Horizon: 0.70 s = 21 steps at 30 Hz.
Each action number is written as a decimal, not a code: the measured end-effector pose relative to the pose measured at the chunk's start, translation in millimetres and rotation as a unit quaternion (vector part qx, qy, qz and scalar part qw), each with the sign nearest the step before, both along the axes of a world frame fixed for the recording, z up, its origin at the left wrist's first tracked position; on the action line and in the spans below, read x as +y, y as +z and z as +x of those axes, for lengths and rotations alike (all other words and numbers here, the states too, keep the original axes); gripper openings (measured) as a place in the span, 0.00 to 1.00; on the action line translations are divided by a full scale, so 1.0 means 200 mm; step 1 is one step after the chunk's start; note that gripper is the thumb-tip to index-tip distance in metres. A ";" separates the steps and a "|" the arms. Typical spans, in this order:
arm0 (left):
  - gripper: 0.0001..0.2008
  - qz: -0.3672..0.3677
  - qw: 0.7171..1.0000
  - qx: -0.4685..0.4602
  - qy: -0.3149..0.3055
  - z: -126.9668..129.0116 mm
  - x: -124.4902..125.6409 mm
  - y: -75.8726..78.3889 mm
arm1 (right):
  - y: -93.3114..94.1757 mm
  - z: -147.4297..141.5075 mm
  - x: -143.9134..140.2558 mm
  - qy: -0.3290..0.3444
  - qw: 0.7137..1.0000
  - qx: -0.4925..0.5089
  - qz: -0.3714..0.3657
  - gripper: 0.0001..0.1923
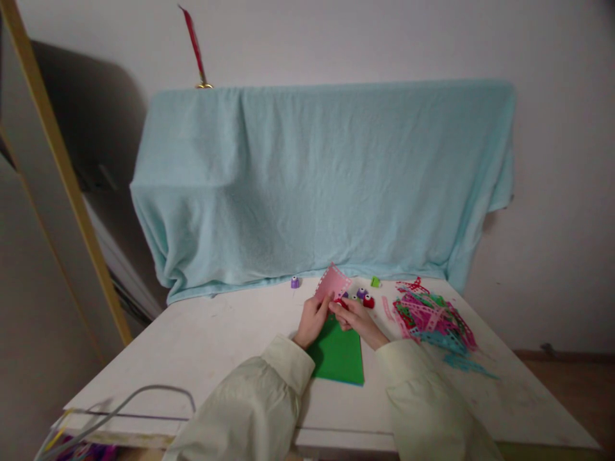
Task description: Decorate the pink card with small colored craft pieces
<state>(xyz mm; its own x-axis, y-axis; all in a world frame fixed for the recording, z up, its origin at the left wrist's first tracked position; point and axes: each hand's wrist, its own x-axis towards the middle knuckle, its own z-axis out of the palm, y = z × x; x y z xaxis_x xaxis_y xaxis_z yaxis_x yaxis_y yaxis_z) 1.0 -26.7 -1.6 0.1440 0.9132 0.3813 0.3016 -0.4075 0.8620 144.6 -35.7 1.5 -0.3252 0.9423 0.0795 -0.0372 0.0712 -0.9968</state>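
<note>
My left hand (312, 320) is closed on the lower edge of a pink sheet of paper (331, 282), which has a row of cut-out holes along its edges. In my right hand (358, 318) is a small red craft punch (341, 303), held against the sheet's right lower side and partly covered by my fingers. Beneath both hands lies a green sheet of paper (339, 355) on the table, with a blue edge showing under it. Just behind my right hand stand more small punches, among them a purple one (362, 292) and a red one (369, 301).
To the right is a tangled pile of punched paper strips (432, 314). A purple punch (295, 282) and a green punch (375, 282) stand near the back of the white table (216, 339). A light-blue cloth (307, 186) hangs behind. A grey cable (154, 388) curves over the left front edge.
</note>
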 end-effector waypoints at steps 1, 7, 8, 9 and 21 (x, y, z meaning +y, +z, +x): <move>0.27 0.000 1.000 -0.003 -0.002 0.00 0.00 0.00 | 0.00 0.00 0.00 -0.001 1.000 -0.005 0.003 0.23; 0.26 -0.008 1.000 -0.006 -0.028 0.00 0.00 0.00 | -0.01 0.00 0.01 -0.015 1.000 -0.008 0.009 0.23; 0.26 -0.010 0.999 -0.008 -0.031 -0.01 0.00 0.00 | -0.01 0.00 0.01 -0.015 1.000 -0.007 0.009 0.23; 0.26 -0.013 0.999 -0.012 -0.033 -0.01 0.00 -0.01 | -0.01 0.00 0.01 -0.013 1.000 -0.007 0.009 0.23; 0.26 -0.057 0.996 -0.058 -0.047 -0.01 -0.01 0.00 | 0.00 -0.01 -0.02 0.005 1.000 -0.019 0.018 0.24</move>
